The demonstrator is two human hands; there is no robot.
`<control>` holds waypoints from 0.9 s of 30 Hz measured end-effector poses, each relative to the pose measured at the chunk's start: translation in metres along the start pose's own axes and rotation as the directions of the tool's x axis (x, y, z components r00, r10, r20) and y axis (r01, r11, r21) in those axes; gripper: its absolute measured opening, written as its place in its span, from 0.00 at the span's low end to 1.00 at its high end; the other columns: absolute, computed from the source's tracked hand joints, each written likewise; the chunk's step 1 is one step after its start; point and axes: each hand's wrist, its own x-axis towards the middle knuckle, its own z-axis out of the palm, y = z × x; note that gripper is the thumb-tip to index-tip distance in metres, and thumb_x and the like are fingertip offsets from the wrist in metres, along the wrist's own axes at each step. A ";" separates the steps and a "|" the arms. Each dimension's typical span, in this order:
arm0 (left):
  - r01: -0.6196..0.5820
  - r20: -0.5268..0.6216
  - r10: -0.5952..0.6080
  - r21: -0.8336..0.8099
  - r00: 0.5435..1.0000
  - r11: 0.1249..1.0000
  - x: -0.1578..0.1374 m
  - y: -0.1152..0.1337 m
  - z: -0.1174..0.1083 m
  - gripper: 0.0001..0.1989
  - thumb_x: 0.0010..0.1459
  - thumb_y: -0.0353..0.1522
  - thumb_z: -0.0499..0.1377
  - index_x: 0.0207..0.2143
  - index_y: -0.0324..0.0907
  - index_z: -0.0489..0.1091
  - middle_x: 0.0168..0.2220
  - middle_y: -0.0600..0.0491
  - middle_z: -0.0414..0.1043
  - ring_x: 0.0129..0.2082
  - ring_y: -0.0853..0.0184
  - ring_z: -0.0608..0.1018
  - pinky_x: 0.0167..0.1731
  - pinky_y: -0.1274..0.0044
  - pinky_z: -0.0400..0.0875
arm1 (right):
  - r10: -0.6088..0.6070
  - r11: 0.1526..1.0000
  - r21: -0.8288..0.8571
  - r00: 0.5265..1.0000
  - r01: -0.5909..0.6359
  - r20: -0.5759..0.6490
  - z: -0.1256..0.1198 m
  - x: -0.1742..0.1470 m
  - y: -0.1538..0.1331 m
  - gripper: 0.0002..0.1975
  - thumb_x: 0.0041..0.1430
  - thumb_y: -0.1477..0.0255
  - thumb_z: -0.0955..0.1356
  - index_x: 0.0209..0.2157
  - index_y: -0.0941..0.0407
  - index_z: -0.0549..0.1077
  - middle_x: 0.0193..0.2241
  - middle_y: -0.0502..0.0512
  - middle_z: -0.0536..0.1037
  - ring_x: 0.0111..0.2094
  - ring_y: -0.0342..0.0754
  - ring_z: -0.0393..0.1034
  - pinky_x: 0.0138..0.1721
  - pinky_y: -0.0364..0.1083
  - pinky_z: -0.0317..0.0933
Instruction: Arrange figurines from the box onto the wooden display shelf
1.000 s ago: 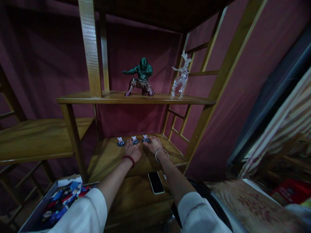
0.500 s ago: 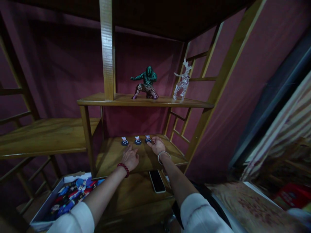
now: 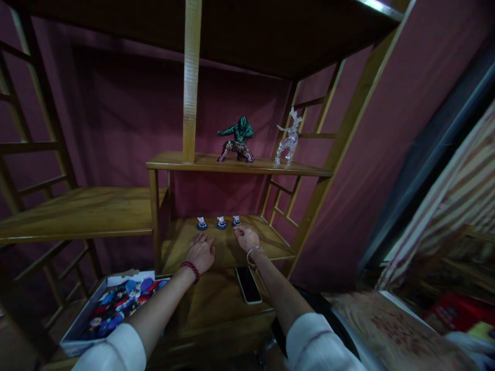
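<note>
The rightmost small white-and-dark figurine on a round dark base (image 3: 236,221) stands upright on the brown wooden shelf (image 3: 225,248). Just before it, nearest, the right hand (image 3: 246,238) curls, grip unclear; to its left, the left hand (image 3: 201,252) is loosely open, seemingly empty.

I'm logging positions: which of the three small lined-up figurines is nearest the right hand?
The rightmost figurine: the right hand is by its base; the middle figurine and leftmost figurine stand farther left.
</note>
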 end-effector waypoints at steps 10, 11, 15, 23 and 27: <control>0.031 -0.044 -0.031 -0.009 0.999 0.999 -0.003 -0.001 -0.001 0.19 0.53 0.32 0.46 0.47 0.42 0.65 0.53 0.48 0.61 0.55 0.64 0.59 0.54 0.72 0.50 | -0.038 0.999 -0.031 0.999 0.039 0.021 0.011 -0.002 -0.021 0.18 0.53 0.74 0.59 0.46 0.53 0.68 0.44 0.54 0.71 0.43 0.45 0.66 0.44 0.39 0.57; 0.063 -0.046 -0.063 -0.008 0.997 0.998 -0.003 -0.001 -0.002 0.19 0.53 0.32 0.46 0.47 0.42 0.65 0.53 0.47 0.60 0.55 0.64 0.59 0.53 0.72 0.51 | -0.042 0.999 -0.029 0.999 0.042 0.020 0.011 -0.002 -0.023 0.19 0.53 0.75 0.59 0.46 0.53 0.68 0.45 0.54 0.71 0.44 0.45 0.65 0.45 0.40 0.56; 0.182 -0.049 -0.183 -0.014 0.982 0.983 0.001 -0.002 -0.003 0.23 0.52 0.34 0.48 0.52 0.47 0.60 0.58 0.49 0.52 0.58 0.59 0.52 0.52 0.68 0.51 | -0.037 0.998 -0.047 0.999 0.037 0.018 0.013 0.001 -0.029 0.20 0.52 0.75 0.61 0.48 0.54 0.66 0.45 0.56 0.70 0.44 0.47 0.66 0.45 0.41 0.56; 0.213 -0.005 -0.214 -0.039 0.977 0.976 0.020 -0.005 -0.001 0.26 0.51 0.41 0.49 0.55 0.57 0.52 0.61 0.50 0.41 0.60 0.51 0.43 0.53 0.62 0.47 | -0.009 1.000 -0.023 0.997 0.011 0.071 0.021 0.009 -0.038 0.22 0.50 0.66 0.65 0.48 0.55 0.64 0.35 0.54 0.74 0.38 0.46 0.68 0.37 0.41 0.58; 0.248 0.019 -0.248 -0.030 0.969 0.968 0.033 -0.008 0.002 0.27 0.50 0.44 0.48 0.55 0.57 0.53 0.61 0.50 0.41 0.60 0.51 0.43 0.53 0.62 0.45 | -0.008 0.999 -0.048 0.996 0.013 0.088 0.023 0.013 -0.040 0.22 0.50 0.62 0.65 0.46 0.55 0.65 0.38 0.57 0.73 0.39 0.47 0.68 0.37 0.42 0.58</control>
